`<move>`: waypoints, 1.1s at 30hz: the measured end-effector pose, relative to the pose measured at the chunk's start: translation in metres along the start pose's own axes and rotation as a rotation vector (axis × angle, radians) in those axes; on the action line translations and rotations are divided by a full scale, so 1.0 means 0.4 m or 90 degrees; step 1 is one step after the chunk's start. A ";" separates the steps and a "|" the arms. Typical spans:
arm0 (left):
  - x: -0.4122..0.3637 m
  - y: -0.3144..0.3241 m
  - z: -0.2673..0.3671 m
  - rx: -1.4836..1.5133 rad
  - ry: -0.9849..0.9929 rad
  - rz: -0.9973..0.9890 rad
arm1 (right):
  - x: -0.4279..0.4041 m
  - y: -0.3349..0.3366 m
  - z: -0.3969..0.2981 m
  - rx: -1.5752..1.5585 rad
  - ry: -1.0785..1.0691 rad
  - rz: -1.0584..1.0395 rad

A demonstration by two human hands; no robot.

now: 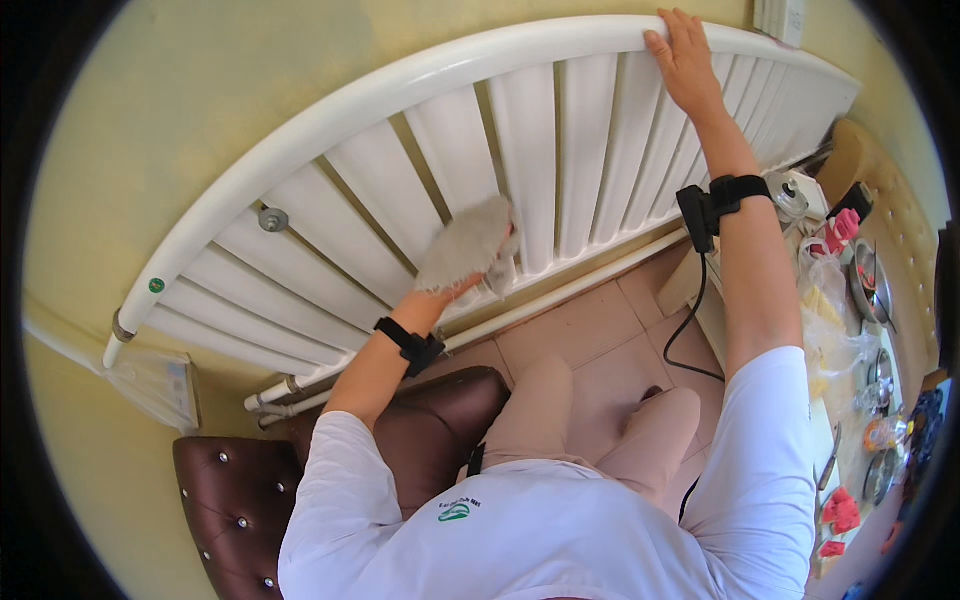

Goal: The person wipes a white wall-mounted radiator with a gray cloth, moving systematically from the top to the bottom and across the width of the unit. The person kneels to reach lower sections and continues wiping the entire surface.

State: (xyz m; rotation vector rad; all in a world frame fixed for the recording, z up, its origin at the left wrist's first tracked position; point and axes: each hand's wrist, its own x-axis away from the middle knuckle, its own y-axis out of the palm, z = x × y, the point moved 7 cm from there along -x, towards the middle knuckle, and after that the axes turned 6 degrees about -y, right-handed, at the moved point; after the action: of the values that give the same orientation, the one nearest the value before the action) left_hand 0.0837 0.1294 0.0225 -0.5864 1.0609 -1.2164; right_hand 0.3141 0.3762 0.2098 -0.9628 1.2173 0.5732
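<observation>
A grey fuzzy cloth [466,244] covers most of my left hand [466,287], so the fingers are largely hidden. That hand and cloth are against the lower middle of a white metal radiator [525,165], over its upright columns. Farther right, my right hand [684,64] rests on the radiator's thick rounded top pipe [480,56]. Its fingers reach over the top, the thumb is apart, and nothing is held in it.
A brown tufted leather chair [232,495] stands at lower left. On the right, a table [825,427] bears a metal bowl [870,281], plastic bags [832,330], a knife [830,457] and watermelon pieces [841,510]. A black cable [682,330] hangs from my right wrist strap.
</observation>
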 end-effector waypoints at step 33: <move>0.228 0.360 -0.230 -0.209 -0.049 -0.100 | 0.862 -0.248 0.123 -0.266 0.606 -0.115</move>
State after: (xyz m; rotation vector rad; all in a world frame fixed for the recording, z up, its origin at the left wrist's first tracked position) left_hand 0.0670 0.1005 -0.1682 -0.9790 1.1749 -1.1510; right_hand 0.5176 0.3275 -0.0860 -1.7934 1.8484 0.2023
